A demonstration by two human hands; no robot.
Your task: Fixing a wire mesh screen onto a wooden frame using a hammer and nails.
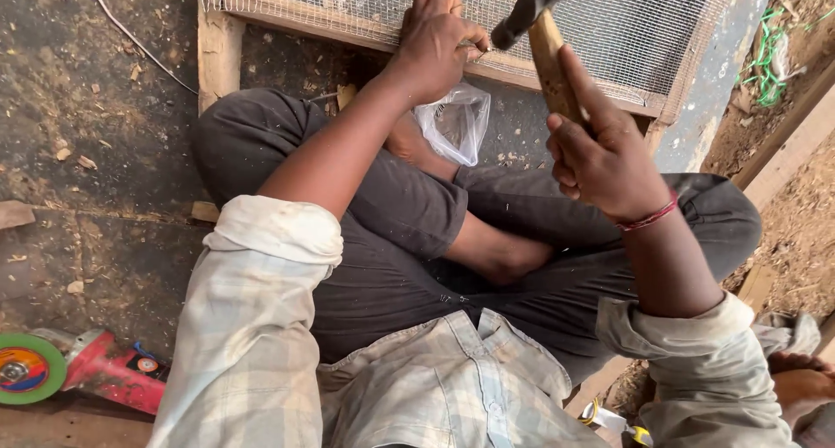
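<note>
My right hand (609,157) grips the wooden handle of a hammer (541,32), whose dark metal head is raised over the wooden frame (217,48). My left hand (437,39) rests on the frame's lower rail, fingers pinched together at a small nail that is barely visible. Wire mesh (609,22) covers the frame. A clear plastic bag (454,122) lies by my knee, just below the left hand. I sit cross-legged in dark trousers.
A red angle grinder (78,371) with a green disc lies on the ground at lower left. Wood chips litter the dark floor. Green twine (767,52) sits at upper right beside a wooden plank (787,157). Another person's foot (800,380) shows at lower right.
</note>
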